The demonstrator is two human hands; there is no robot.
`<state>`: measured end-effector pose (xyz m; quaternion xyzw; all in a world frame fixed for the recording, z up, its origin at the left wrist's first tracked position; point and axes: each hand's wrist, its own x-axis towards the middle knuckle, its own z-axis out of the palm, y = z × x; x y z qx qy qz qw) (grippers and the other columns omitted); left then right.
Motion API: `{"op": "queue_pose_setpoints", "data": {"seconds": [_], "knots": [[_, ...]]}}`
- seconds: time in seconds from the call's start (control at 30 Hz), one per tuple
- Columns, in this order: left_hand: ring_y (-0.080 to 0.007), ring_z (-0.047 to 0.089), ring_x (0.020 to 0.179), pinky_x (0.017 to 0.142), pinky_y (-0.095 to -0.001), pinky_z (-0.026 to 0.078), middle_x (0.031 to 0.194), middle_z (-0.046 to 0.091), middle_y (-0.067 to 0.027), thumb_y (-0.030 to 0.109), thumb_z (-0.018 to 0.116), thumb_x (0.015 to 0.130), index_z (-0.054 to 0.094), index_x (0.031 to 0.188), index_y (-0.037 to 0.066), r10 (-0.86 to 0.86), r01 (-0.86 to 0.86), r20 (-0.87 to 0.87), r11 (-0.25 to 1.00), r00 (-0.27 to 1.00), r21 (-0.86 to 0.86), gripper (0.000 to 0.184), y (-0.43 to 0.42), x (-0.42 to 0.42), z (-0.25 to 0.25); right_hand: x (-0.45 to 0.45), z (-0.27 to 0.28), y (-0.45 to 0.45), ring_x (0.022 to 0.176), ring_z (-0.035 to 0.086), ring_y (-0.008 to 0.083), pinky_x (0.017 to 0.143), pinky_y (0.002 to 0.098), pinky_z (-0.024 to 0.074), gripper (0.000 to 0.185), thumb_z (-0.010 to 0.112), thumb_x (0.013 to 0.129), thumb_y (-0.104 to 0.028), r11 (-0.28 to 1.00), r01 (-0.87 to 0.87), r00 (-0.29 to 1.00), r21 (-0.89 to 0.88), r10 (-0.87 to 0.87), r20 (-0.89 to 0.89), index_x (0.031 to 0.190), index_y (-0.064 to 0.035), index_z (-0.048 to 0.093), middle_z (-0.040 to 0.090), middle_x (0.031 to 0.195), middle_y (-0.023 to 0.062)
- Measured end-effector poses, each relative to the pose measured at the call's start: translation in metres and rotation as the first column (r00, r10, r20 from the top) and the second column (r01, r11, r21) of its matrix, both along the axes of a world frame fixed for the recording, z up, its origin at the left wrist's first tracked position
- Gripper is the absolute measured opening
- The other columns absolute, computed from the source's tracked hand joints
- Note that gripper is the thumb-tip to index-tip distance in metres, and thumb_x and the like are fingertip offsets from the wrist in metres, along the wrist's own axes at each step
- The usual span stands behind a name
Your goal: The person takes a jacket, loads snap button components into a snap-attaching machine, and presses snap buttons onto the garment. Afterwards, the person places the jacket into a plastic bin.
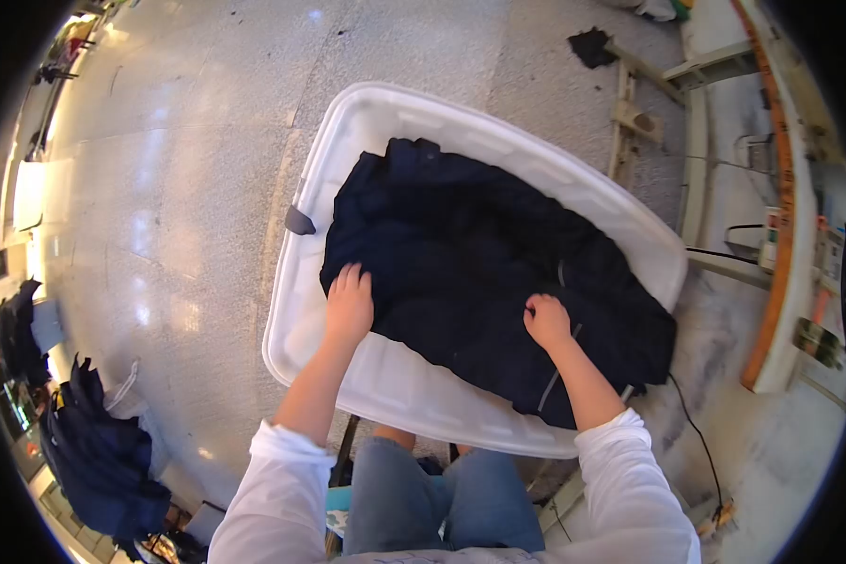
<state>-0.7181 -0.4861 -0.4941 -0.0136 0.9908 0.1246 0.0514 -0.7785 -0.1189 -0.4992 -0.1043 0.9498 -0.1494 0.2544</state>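
A dark navy garment [461, 254] lies spread in a large white plastic tub [367, 99], covering much of its inside and hanging over the near right rim. Thin light grey strips show on its right part; whether it is a jacket or trousers I cannot make out. My left hand [350, 303] rests at the garment's left edge, its fingers extended on the cloth and the thumb hidden. On the right part of the cloth, my right hand [547, 320] is closed, with curled fingers pinching the fabric.
A small dark scrap [299, 221] sits on the tub's left rim. More dark clothes [103, 451] are heaped at the lower left. To the right stand a metal frame [691, 169] and a table with an orange-brown edge [780, 216]. A black cable [700, 437] runs down near the tub.
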Motion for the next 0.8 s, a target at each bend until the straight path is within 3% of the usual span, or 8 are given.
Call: {"op": "queue_pose_setpoints", "data": {"seconds": [0.13,0.2,0.3,0.33,0.4,0.6,0.67,0.8], "knots": [[-0.0323,0.046,0.118,0.098,-0.0399,0.037,0.121,0.052,-0.0170,0.008,0.058,0.074,0.054,0.110,-0.001,-0.117,0.116,0.000,0.984,0.993,-0.136,0.038,-0.004,-0.060,-0.056,-0.029,-0.067,-0.079,0.090,0.059,0.0288,0.079,0.0398,0.0490,0.019,0.067,0.073,-0.014,0.977,-0.116,0.993,-0.181,0.113,-0.022,0.089,-0.0071,0.062,0.062,0.092,0.0103],[-0.0337,0.046,0.117,0.097,-0.0383,0.038,0.119,0.053,-0.0172,0.007,0.060,0.073,0.053,0.110,-0.001,-0.076,0.076,0.165,0.997,0.983,0.009,0.038,-0.006,-0.081,-0.072,-0.034,-0.110,-0.120,0.090,0.060,0.0283,0.082,0.0392,0.0488,0.024,0.067,0.073,-0.013,0.920,-0.152,0.977,-0.362,0.085,-0.195,0.095,-0.0062,0.059,0.061,0.094,0.0094],[-0.0325,0.049,0.111,0.089,-0.0386,0.043,0.114,0.054,-0.0155,0.012,0.067,0.074,0.053,0.110,-0.001,0.071,-0.024,-0.336,0.990,0.939,0.142,0.040,-0.006,-0.118,-0.091,-0.055,-0.158,-0.168,0.095,0.058,0.0307,0.081,0.0399,0.0493,0.029,0.069,0.075,-0.016,0.910,-0.203,0.939,-0.361,0.076,-0.337,0.099,-0.0039,0.057,0.059,0.100,0.0116],[-0.0310,0.051,0.107,0.086,-0.0385,0.045,0.113,0.055,-0.0152,0.015,0.070,0.075,0.052,0.110,-0.001,0.132,-0.059,-0.471,0.984,0.872,0.165,0.043,-0.006,-0.136,-0.090,-0.055,-0.168,-0.177,0.095,0.058,0.0313,0.080,0.0399,0.0498,0.030,0.069,0.075,-0.016,0.963,-0.151,0.971,-0.224,0.102,-0.218,0.099,-0.0035,0.057,0.058,0.101,0.0124],[-0.0250,0.057,0.096,0.080,-0.0338,0.047,0.102,0.059,-0.0128,0.013,0.073,0.074,0.055,0.106,-0.002,0.264,-0.093,-0.356,0.898,0.897,0.430,0.039,-0.006,-0.162,-0.095,-0.055,-0.178,-0.186,0.093,0.058,0.0326,0.078,0.0399,0.0508,0.030,0.070,0.076,-0.017,0.992,-0.086,0.996,0.091,0.084,0.027,0.099,-0.0028,0.055,0.057,0.104,0.0140],[-0.0189,0.062,0.076,0.071,-0.0279,0.049,0.081,0.066,-0.0091,0.024,0.080,0.068,0.064,0.090,-0.002,0.349,-0.287,0.126,0.463,0.929,0.838,0.038,0.005,-0.207,-0.098,-0.016,-0.168,-0.152,0.083,0.060,0.0348,0.070,0.0404,0.0513,0.024,0.069,0.078,-0.019,0.970,0.074,0.934,-0.232,-0.149,-0.326,0.093,-0.0043,0.058,0.059,0.091,0.0125],[-0.0122,0.061,0.082,0.074,-0.0248,0.047,0.087,0.066,-0.0056,0.023,0.079,0.071,0.063,0.097,-0.001,0.177,-0.401,0.360,0.397,0.916,0.826,0.039,0.006,-0.207,-0.086,-0.012,-0.166,-0.148,0.079,0.060,0.0348,0.068,0.0412,0.0502,0.022,0.069,0.078,-0.019,0.915,0.115,0.969,-0.387,-0.189,-0.157,0.091,-0.0043,0.060,0.059,0.085,0.0127],[-0.0362,0.063,0.077,0.070,-0.0391,0.051,0.077,0.064,-0.0228,0.034,0.079,0.064,0.063,0.077,-0.006,0.020,-0.125,0.229,0.881,0.973,0.456,0.044,0.019,-0.188,-0.070,0.004,-0.139,-0.140,0.075,0.060,0.0350,0.066,0.0421,0.0486,0.020,0.068,0.077,-0.019,0.895,0.010,1.000,-0.446,0.001,0.023,0.090,-0.0044,0.062,0.058,0.081,0.0135]]}}
